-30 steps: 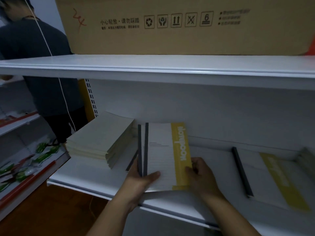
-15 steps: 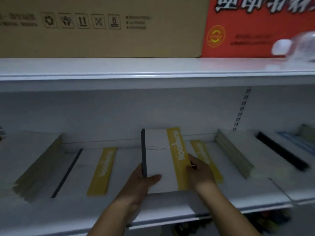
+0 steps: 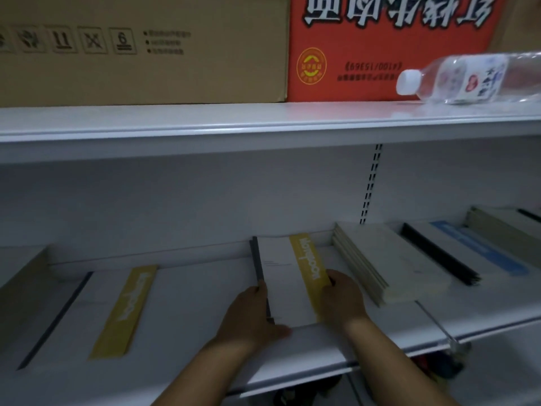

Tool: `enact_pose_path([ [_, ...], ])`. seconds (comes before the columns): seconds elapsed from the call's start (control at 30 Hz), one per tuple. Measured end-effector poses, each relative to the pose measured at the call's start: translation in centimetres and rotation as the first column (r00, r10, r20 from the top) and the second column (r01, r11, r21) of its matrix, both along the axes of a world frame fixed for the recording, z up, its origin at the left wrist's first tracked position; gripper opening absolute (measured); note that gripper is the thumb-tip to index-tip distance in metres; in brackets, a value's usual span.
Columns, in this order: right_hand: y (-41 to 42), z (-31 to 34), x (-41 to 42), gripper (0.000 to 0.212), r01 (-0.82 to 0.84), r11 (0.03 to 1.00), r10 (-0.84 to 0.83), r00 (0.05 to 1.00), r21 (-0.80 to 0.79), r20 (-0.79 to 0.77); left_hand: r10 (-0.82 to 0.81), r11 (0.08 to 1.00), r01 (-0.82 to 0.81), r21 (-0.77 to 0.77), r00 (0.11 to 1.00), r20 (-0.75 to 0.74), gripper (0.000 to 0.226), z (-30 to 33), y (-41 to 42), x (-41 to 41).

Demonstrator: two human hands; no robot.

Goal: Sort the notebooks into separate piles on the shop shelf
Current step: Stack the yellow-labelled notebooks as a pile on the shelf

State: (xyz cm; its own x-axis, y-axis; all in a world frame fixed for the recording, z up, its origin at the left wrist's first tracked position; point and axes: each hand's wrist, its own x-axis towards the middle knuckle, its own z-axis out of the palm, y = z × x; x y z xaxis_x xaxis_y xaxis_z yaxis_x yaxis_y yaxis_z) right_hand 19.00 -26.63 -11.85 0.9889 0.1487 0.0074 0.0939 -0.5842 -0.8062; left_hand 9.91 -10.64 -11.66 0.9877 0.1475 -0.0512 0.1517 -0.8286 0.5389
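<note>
Both hands on one notebook (image 3: 288,281), white cover with a yellow band and dark spine, lying near the front middle of the lower shelf (image 3: 187,344). Left hand (image 3: 251,316) grips the spine edge, fingers curled along it, thumb at the near corner. Right hand (image 3: 341,298) grasps the yellow-band edge, fingers wrapped over it. Whether the notebook lies flat on the shelf or sits on another one under it, cannot tell. To the left, apart from it, a second yellow notebook (image 3: 96,312) flat on the shelf, same yellow band and dark spine. At the far left edge, part of a plain pile (image 3: 20,288), blurred. Just right of the held notebook, a cream stack (image 3: 389,265), several thick, page edges facing left. Beyond it, a blue notebook (image 3: 468,253) with a black spine, then another stack (image 3: 509,227) running out of view. Upper shelf (image 3: 205,121) carries a brown carton (image 3: 175,54) and a red carton (image 3: 380,54) with upside-down print, side by side. A water bottle (image 3: 468,77) lies on its side in front of the red carton, white cap pointing left.
</note>
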Motion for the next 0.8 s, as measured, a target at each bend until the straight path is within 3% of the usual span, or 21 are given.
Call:
enact_pose_path([
  [0.1,0.1,-1.0,0.4,0.024,-0.02,0.999,0.021,0.999,-0.044,0.025,-0.012,0.998,0.017,0.053,0.997,-0.08,0.092,0.0,0.4,0.1],
  [0.2,0.2,-1.6,0.5,0.028,-0.011,0.997,0.015,0.999,-0.071,0.046,-0.009,1.0,0.008,-0.014,0.998,-0.057,0.073,0.0,0.7,0.2],
  [0.33,0.1,-0.9,0.5,0.039,-0.025,0.987,0.026,1.0,-0.158,0.005,0.006,0.999,-0.004,0.039,0.999,-0.04,0.099,-0.1,0.7,0.7],
  [0.43,-0.1,-0.2,0.7,0.042,-0.037,0.981,0.036,0.999,-0.191,-0.009,0.008,0.999,-0.007,0.037,1.0,-0.023,0.102,-0.4,0.7,1.1],
  [0.57,1.2,0.5,-0.1,0.033,0.084,0.992,-0.052,0.957,-0.099,0.285,0.028,0.996,-0.033,0.083,0.998,0.061,0.09,0.1,1.8,0.1],
  [0.67,4.0,1.9,-2.1,0.019,-0.076,0.994,0.047,0.935,0.072,0.352,0.16,0.976,-0.189,0.112,0.961,0.224,0.068,0.7,4.8,-1.9],
  [0.8,10.1,2.1,-5.5,0.023,-0.355,0.925,0.329,0.927,0.135,0.181,0.357,0.909,-0.397,0.129,0.899,0.252,0.049,0.5,10.0,-6.3],
])
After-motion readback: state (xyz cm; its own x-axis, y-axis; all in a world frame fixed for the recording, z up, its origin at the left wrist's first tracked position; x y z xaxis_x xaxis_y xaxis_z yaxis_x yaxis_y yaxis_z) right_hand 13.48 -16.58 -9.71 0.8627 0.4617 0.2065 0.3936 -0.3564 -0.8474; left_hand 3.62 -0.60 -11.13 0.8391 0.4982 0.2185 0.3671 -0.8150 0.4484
